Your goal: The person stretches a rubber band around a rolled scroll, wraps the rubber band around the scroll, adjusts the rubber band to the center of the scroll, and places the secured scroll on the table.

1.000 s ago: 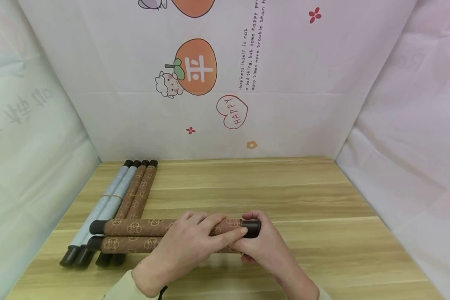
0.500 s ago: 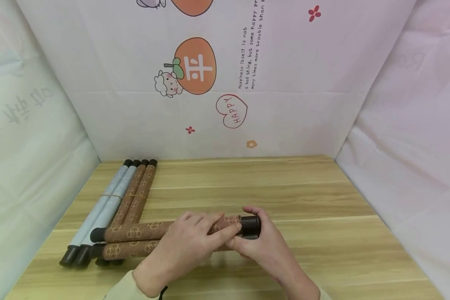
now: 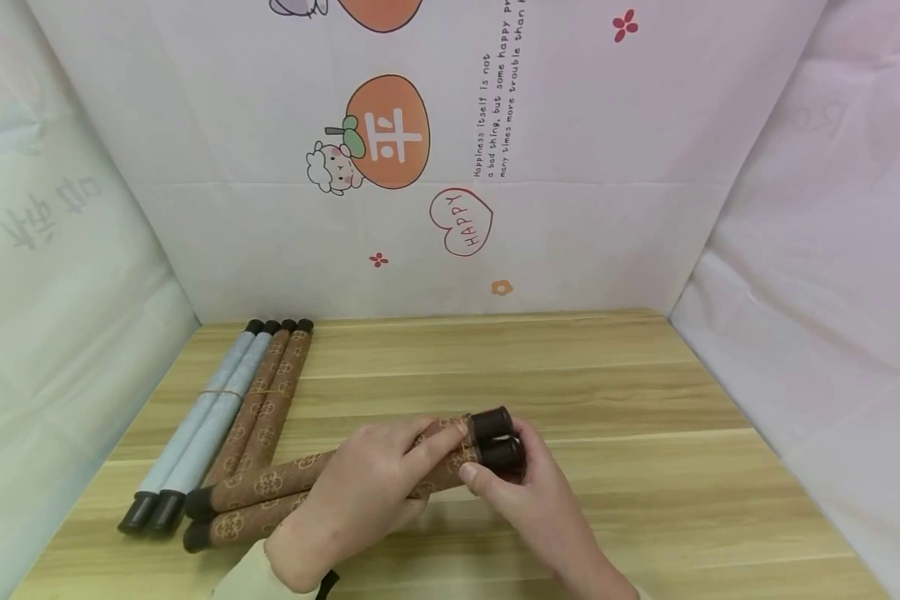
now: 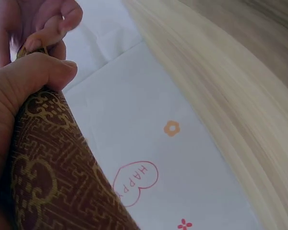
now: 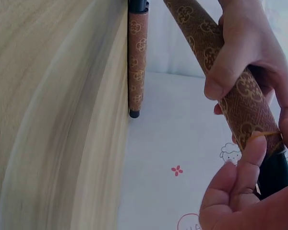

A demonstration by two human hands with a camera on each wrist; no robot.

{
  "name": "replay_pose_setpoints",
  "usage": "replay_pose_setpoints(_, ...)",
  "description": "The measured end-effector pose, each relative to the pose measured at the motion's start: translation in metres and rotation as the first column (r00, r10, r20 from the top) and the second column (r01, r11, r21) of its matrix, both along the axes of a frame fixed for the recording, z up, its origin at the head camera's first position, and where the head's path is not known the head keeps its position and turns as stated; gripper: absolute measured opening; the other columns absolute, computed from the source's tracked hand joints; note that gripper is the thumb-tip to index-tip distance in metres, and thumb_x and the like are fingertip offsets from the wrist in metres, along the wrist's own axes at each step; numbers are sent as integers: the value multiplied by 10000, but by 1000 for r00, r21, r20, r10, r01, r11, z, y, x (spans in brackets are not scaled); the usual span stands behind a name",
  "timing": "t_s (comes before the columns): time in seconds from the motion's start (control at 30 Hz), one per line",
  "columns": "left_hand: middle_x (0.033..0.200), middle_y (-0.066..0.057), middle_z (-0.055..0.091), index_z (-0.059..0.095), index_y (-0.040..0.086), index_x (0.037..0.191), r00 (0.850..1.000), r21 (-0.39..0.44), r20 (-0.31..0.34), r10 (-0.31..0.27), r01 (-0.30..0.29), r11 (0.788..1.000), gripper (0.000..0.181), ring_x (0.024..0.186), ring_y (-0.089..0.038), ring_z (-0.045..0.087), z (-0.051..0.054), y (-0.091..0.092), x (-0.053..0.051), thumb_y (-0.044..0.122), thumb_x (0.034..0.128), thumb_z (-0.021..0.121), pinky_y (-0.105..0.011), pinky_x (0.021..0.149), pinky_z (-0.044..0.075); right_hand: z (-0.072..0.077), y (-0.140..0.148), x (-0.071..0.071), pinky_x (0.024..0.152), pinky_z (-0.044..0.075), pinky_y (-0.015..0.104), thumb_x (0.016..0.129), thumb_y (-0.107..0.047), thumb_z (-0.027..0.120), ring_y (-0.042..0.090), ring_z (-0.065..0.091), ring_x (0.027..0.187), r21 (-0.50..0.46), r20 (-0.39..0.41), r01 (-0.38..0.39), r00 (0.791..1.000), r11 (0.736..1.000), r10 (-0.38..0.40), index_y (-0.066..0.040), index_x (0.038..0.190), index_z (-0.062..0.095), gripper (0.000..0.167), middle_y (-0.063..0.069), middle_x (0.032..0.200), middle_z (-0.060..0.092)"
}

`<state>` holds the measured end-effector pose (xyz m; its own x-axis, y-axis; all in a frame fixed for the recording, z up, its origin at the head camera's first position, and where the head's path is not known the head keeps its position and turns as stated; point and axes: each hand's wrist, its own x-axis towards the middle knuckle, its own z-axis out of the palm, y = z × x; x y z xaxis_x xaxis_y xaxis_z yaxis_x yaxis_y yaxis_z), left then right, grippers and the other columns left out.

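Note:
Two brown scrolls (image 3: 266, 482) with gold patterns and black end caps (image 3: 501, 455) lie side by side, tilted, their right ends higher in the head view. My left hand (image 3: 360, 483) grips both around the middle; its thumb lies along the patterned cloth (image 4: 53, 158) in the left wrist view. At the capped right end, my right hand (image 3: 540, 504) curls its fingers by the caps. A thin yellow-orange rubber band (image 5: 270, 134) crosses the scroll near the cap in the right wrist view, with the right hand's fingers pinching at it. The palm hides part of the cap there.
On the left of the wooden table (image 3: 607, 392) lie two pale blue scrolls (image 3: 210, 417) and two brown scrolls (image 3: 288, 379), side by side, with thin bands around their middles. A white printed cloth (image 3: 570, 208) rises behind and on both sides.
The two held scrolls have tilted, right ends up and left ends down toward me, and rolled so that both right caps show. The right hand's fingers have shifted around that end.

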<state>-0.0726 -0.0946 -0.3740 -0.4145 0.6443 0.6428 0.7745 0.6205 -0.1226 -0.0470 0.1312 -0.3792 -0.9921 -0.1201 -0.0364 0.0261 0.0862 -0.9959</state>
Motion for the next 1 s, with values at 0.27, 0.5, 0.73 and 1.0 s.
replay_pose_setpoints(0.27,1236,-31,711,556,155,1461,991,45,131,22,-29,999,893,938,-182,729,3,-4,0,214,648,921,-371,812,621,-5,-7,5,793,599,322,864,-204,851,280,707,944,-76,-48,65,997,995,-69,-257,1434,495,675,135,1137,706)
replay_pose_setpoints(0.5,1265,-13,722,533,119,1471,962,101,273,28,-58,993,899,1026,-143,720,4,-6,1,224,673,935,-352,880,608,-7,-9,6,743,593,288,886,-98,812,244,707,902,-118,-133,80,986,990,-96,-195,1443,478,657,127,1208,687)
replay_pose_setpoints(0.73,1237,2,727,523,143,1491,933,118,357,36,-83,990,903,986,-96,695,4,-8,3,253,693,933,-325,843,603,-13,-3,1,891,616,358,994,-39,647,228,723,977,-227,-201,-58,979,972,12,-46,1396,516,423,144,1234,661)
replay_pose_setpoints(1.0,1325,26,684,494,188,1509,934,120,358,9,-56,991,911,1096,-94,675,7,-7,9,252,709,924,-318,912,593,-14,10,-16,898,604,294,1048,-64,547,76,718,902,-511,-72,-239,969,826,236,-137,1192,673,204,-21,1053,730)
